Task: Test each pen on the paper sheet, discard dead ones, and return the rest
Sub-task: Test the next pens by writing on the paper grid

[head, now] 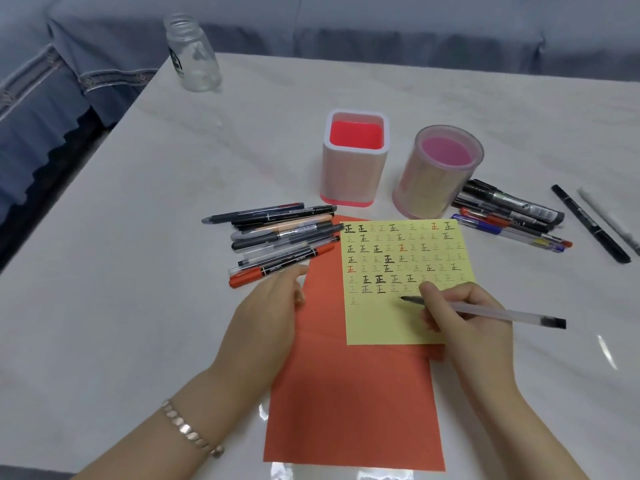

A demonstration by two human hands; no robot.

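- Yellow paper sheet (391, 320) lies on orange sheet (353, 410), rows of test marks on it.
- Right hand (464, 317) pinches clear pen (491, 310), tip at the paper's lower part.
- Left hand (266, 313) relaxed, holds nothing, rests at orange sheet's left edge, just beside left pen pile (277, 233).
- Right pen pile (512, 216) beside round holder (433, 188); square holder (353, 174) left of it.
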